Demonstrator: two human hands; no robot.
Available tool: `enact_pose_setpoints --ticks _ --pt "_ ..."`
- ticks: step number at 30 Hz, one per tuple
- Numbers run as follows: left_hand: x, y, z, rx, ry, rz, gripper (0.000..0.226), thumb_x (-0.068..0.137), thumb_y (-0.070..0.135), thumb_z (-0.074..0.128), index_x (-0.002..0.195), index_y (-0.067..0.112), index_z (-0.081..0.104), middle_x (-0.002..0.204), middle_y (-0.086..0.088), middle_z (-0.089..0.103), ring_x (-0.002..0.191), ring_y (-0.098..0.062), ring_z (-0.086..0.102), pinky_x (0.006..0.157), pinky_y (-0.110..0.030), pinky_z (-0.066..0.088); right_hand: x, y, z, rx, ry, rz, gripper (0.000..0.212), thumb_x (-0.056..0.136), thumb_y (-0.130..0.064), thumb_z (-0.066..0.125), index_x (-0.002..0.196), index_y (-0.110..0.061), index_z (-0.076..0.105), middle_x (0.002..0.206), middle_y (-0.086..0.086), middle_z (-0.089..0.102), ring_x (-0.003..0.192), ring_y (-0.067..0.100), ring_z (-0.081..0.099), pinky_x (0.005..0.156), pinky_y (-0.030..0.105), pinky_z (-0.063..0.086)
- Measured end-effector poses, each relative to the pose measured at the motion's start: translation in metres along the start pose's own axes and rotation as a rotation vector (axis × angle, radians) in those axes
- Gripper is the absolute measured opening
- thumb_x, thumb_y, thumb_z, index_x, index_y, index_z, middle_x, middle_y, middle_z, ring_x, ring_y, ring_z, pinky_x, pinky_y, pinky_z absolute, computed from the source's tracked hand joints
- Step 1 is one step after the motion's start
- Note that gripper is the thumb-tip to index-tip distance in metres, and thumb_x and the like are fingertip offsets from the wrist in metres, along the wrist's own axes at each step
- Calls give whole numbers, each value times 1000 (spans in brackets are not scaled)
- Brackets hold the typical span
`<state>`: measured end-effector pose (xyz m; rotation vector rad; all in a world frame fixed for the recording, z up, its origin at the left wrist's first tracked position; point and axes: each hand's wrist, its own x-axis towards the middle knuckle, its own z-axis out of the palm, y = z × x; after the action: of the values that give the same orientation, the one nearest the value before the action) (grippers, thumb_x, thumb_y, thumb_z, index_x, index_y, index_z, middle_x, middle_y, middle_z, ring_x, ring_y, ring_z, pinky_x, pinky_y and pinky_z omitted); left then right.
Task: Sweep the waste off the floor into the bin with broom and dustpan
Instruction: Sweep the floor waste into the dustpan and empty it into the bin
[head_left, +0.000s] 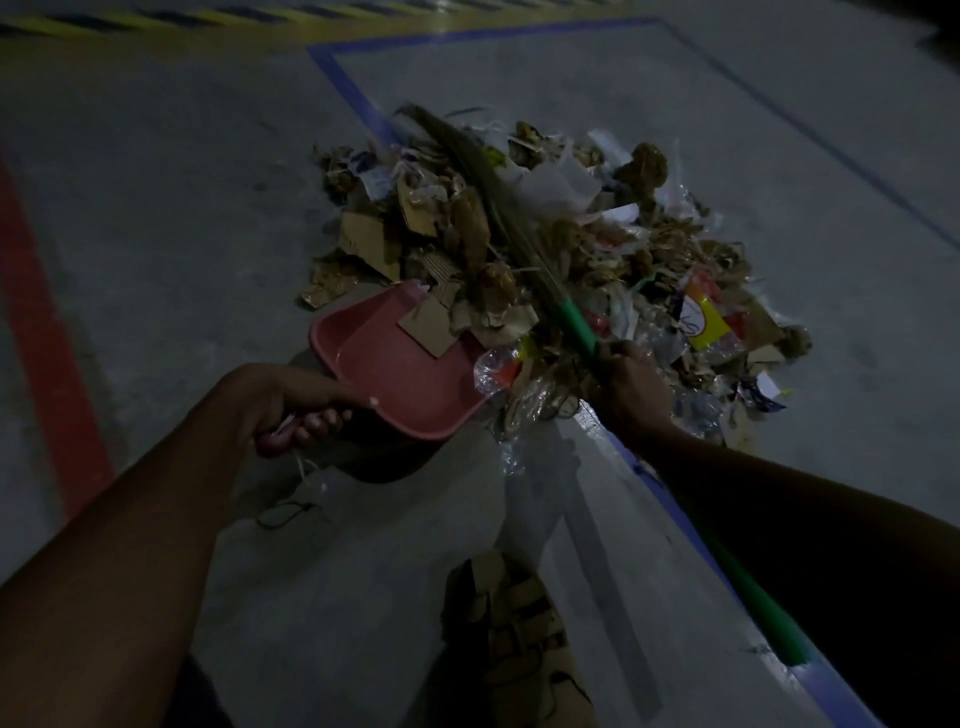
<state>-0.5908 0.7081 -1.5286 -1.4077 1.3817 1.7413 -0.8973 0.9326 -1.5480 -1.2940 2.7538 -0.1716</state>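
Observation:
A heap of waste (597, 244), cardboard scraps, paper and plastic wrappers, lies on the grey floor. My left hand (291, 405) grips the handle of a red dustpan (395, 374), whose mouth sits at the near left edge of the heap with a cardboard piece on its lip. My right hand (631, 384) grips the green handle of a grass broom (571, 322). The broom's bristles (467, 161) reach across the heap toward its far side and look blurred. No bin shows.
Blue tape lines (343, 88) frame the floor area around the heap, and one runs under my right arm. A red stripe (47, 338) runs along the left. Yellow-black hazard marking (156, 18) lies at the far edge. My sandalled foot (514, 639) stands near the bottom centre.

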Motion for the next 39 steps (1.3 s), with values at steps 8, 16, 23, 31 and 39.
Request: enact_pose_setpoints --ticks 8,16,23,31,39 --pt "1 2 2 -30 19 -11 40 96 38 65 71 16 43 47 5 29 30 -4 21 31 -13 17 -18 -12 4 259 -51 -62 37 88 -10 59 125 -15 66 128 6 50 99 26 57 72 36 53" --pt "6 8 8 -13 27 25 41 96 39 65 70 17 42 49 5 27 32 -5 20 34 -15 16 -41 30 9 223 135 182 63 76 -3 63 137 -15 56 138 5 52 99 31 60 66 40 56" --pt "9 20 17 8 20 18 44 97 41 63 67 19 41 47 7 28 31 -4 20 33 -16 15 -38 28 14 143 76 219 49 75 -7 60 124 -9 60 127 11 51 78 30 57 52 29 37" --pt "13 22 19 29 54 25 43 96 42 64 68 18 41 47 7 29 30 -4 21 32 -15 16 -42 -1 21 271 -44 -8 43 75 -8 59 118 -6 63 128 10 52 92 29 57 61 27 39" --pt "19 25 16 10 24 50 42 96 42 64 70 18 40 48 7 28 31 -5 21 32 -15 17 -33 4 7 324 28 64 60 85 -4 61 144 -12 49 138 7 50 109 26 54 71 26 38"
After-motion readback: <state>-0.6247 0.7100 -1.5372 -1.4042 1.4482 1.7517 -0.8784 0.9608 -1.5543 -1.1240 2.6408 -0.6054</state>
